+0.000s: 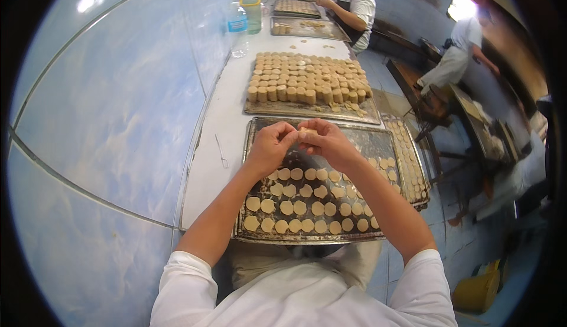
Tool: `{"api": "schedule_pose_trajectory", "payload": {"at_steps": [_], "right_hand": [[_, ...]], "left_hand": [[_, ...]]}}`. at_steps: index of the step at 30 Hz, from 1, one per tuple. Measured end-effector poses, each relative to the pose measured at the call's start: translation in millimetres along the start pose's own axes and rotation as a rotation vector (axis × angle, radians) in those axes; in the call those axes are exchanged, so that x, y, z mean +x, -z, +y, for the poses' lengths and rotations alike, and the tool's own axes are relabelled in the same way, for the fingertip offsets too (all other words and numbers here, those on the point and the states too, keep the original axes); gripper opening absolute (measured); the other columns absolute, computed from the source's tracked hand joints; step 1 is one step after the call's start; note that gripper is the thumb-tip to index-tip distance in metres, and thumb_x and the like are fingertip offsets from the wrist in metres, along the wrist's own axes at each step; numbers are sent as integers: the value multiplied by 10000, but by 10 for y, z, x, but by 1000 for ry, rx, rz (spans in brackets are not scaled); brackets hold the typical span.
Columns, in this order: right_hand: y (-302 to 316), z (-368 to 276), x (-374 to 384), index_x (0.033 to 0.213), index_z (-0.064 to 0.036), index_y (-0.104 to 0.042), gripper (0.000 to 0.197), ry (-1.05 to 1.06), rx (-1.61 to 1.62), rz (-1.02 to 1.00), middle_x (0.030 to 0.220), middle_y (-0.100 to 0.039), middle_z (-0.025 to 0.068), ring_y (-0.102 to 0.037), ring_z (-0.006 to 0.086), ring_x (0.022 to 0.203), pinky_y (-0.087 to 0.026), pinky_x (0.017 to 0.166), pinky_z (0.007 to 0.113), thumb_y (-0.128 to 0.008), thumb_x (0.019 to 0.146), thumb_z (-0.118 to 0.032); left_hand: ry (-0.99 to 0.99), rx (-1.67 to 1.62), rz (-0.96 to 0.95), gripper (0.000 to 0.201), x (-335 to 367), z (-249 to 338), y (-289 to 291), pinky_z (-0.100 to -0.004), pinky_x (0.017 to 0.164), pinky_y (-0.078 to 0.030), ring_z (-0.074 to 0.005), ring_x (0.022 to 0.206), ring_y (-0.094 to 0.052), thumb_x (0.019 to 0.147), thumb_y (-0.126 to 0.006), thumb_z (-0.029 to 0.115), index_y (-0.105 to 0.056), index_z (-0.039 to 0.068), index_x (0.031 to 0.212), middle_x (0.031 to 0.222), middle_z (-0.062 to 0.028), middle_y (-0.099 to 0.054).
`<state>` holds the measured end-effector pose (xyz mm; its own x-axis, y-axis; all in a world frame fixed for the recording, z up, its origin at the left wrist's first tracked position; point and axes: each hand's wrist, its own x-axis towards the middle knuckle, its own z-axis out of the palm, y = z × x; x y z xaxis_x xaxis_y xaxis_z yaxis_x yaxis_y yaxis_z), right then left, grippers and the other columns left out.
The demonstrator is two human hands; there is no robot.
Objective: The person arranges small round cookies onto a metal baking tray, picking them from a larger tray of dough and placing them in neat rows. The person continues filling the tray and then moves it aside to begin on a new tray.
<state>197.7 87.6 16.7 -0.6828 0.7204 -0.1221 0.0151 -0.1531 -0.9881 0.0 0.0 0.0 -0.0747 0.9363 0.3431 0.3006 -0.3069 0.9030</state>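
Note:
My two hands meet above the far part of a dark metal baking tray (295, 242). Pinched in the fingers of my right hand (331, 145) is a small pale piece of dough (306, 131). My left hand (270, 147) has its thumb and fingertips pressed together right beside that piece; what lies between them is hidden. Rows of thin, flat dough rounds (300, 208) cover the near part of the tray. Just beyond my hands, many short dough cylinders (295, 85) stand packed together on another tray (260, 110), with loose slices at its right end.
A thin wire tool (221, 151) lies on the white table (204, 176) to the left. At right, another tray (410, 162) holds more rounds. Bottles (251, 9) stand by the tiled wall. One person (360, 8) sits at the far trays; another (463, 46) is at the right.

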Motion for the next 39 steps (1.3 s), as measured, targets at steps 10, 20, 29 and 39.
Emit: {"api": "schedule_pose_trajectory", "payload": {"at_steps": [10,20,29,39], "right_hand": [[394,-16,-377,1291,22,-627,359,-56,145,250,1020,-671,81,-662,135,830,-551,671,248,-722,983,-137],[498,193,-565,1227,52,-690,379,-33,-27,182,962,-711,73,-675,130,830,-553,686,249,-799,977,-212],[363,268,-531,1275,5,-653,363,-131,4,138,992,-718,45,-664,73,810,-522,638,186,-764,1021,-230],[180,233,-459,1285,-4,-636,361,-227,111,59,1030,-700,64,-679,83,824,-539,643,197,-741,1034,-242]], "left_hand": [[85,216,-145,243,185,-83,-89,-375,787,-562,-217,821,-697,970,-739,250,-778,11,988,898,-113,-722],[90,223,-243,305,170,72,-462,-394,842,-537,-267,929,-682,981,-757,310,-776,7,1006,1003,-143,-719],[294,661,-342,358,108,115,-213,-338,769,-527,-159,815,-639,1000,-738,328,-755,-23,1062,869,-82,-727],[245,455,-296,327,13,31,-61,-331,747,-529,-132,797,-633,1001,-736,309,-762,-15,1039,861,-61,-727]]}}
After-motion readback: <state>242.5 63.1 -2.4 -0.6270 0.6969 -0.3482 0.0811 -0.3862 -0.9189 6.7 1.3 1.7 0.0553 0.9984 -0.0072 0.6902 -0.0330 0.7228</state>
